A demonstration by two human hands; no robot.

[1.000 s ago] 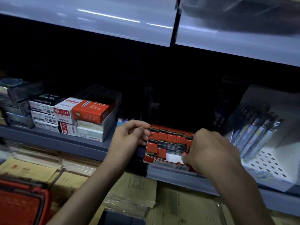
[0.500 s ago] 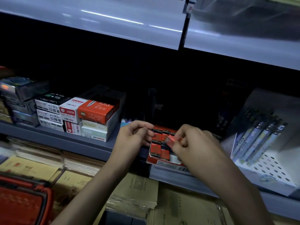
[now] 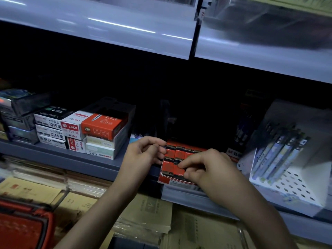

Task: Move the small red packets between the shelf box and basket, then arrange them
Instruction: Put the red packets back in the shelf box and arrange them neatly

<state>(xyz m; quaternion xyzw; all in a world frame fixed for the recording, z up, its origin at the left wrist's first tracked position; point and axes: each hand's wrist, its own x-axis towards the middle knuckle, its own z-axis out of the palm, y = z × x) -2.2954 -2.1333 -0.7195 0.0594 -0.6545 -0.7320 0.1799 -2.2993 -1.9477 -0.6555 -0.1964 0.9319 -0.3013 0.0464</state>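
Note:
A red shelf box (image 3: 166,180) sits at the front edge of the grey shelf (image 3: 71,159), filled with rows of small red packets (image 3: 179,153). My left hand (image 3: 143,156) holds the box's left wall with curled fingers. My right hand (image 3: 210,170) is low over the box's front right part. Its fingertips pinch a small red packet down among the others, and the hand hides most of that packet. The red basket (image 3: 23,229) is at the lower left, below the shelf.
Stacked stationery boxes (image 3: 93,133) stand on the shelf left of the red box. A white perforated display with pens (image 3: 280,159) stands to the right. Paper pads and envelopes (image 3: 147,212) lie on the level below. Another shelf (image 3: 125,27) overhangs above.
My right hand lifted a red packet out of the box half a second ago and has now lowered it back among the rows. My left hand stayed at the box's left side.

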